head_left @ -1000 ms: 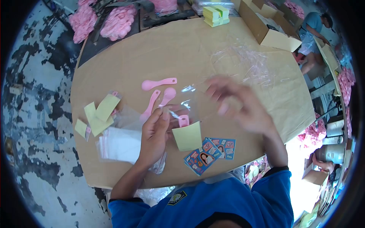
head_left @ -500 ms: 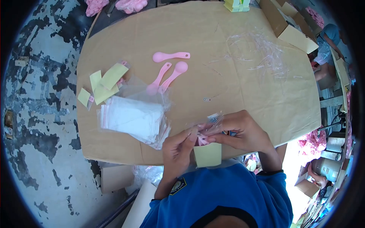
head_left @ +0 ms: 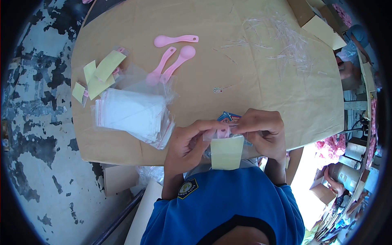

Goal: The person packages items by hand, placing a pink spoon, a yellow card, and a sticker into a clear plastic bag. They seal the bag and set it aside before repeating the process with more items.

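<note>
At the tabletop's near edge, the right hand [head_left: 263,134], spread in mid-air a second ago, now joins the left hand [head_left: 185,145] in pinching the top of the clear packet [head_left: 210,136] holding a yellow card [head_left: 226,153] and pink piece [head_left: 222,131], so filling looks done.

Your cardboard-covered table [head_left: 261,81] carries three pink spoons [head_left: 179,57], a stack of clear bags [head_left: 130,114], loose yellow slips [head_left: 102,71] and thin plastic scraps [head_left: 292,47].
</note>
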Available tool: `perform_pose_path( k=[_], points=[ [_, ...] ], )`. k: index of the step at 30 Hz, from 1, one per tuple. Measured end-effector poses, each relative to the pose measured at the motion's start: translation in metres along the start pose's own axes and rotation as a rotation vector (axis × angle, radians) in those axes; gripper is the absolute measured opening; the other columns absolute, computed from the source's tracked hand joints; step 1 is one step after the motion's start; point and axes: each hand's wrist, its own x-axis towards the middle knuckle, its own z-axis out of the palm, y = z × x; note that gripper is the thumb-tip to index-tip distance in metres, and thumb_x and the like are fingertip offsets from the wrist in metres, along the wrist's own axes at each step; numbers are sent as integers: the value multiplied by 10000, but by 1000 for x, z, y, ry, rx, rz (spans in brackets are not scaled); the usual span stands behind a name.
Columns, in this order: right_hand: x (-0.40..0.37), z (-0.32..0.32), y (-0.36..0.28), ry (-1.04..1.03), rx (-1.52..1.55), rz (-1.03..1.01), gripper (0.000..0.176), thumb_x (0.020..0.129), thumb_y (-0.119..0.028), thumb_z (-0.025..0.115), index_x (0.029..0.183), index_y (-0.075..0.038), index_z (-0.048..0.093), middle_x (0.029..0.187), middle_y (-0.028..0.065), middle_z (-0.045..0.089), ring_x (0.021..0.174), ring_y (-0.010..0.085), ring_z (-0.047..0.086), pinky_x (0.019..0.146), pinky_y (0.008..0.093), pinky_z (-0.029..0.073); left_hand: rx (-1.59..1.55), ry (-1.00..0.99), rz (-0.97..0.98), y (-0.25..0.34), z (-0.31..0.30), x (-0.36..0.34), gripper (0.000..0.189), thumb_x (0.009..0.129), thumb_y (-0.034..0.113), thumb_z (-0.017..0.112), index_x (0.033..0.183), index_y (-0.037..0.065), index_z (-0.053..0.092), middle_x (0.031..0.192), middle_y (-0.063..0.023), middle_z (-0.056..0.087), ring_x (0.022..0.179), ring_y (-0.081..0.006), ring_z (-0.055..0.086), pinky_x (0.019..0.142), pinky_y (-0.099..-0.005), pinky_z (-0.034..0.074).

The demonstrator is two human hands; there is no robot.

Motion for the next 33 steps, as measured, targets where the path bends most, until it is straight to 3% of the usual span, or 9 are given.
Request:
perform_pose_path(
  k=[7,11,14,16,19,20,27,29,33],
  points=[
    [4,1,6,-16,-72,-164,351,607,98,505,832,-38,737,766,100,694,772,252,658,693,331,522,105,-92,65,4,-12,-4,360,792,-176,392,990,-20,650,909,-111,696,708,-112,644,597,-207,435],
    [4,0,6,-26,-109,-169,316,591,114,499,786,-25,705,797,83,692,783,254,660,723,330,528,-59,-83,9,2,-13,-4,112,844,-75,495,903,-42,584,907,-174,696,813,-172,681,701,-242,505],
    [4,-5,8,43,-196,-129,234,677,87,567,870,-7,657,831,102,682,823,262,669,729,325,532,-148,19,16,4,0,-2,94,842,-73,585,895,-7,544,962,-165,697,790,-155,702,666,-251,548],
    [3,9,1,90,115,-67,197,755,53,605,945,0,614,851,111,679,844,249,681,726,316,534,-89,40,-16,5,1,-2,153,845,-27,659,896,2,519,990,-189,691,825,-166,705,695,-266,570],
    [5,11,-5,-15,-69,38,203,839,11,636,1031,4,570,852,113,680,857,217,696,718,293,536,85,-85,-166,19,-6,-7,211,827,-9,708,926,8,523,1040,-197,681,844,-166,698,687,-252,570],
    [5,9,-6,-81,-237,73,211,861,-2,641,1055,4,559,848,112,681,857,205,701,714,283,536,81,-60,-158,22,-10,-7,203,832,-17,700,931,11,526,1057,-192,674,857,-166,695,688,-247,568],
    [2,6,-2,8,-122,53,166,869,55,603,1023,1,572,828,103,687,809,161,703,689,249,527,161,357,84,82,-72,-10,224,836,-93,647,1011,8,550,1131,-123,632,934,-131,648,713,-226,555],
    [1,8,-3,-1,-149,54,159,872,60,594,1019,4,571,825,103,687,803,155,700,679,245,523,459,551,225,104,-103,3,246,842,-91,636,1056,-3,552,1104,-106,631,906,-118,640,736,-215,543],
    [-1,7,-3,52,-162,37,145,884,55,579,1019,5,569,814,94,683,786,147,681,692,253,517,640,694,174,142,-155,29,259,908,59,610,1154,10,544,1133,-116,626,952,-142,628,796,-252,515]
  ],
)
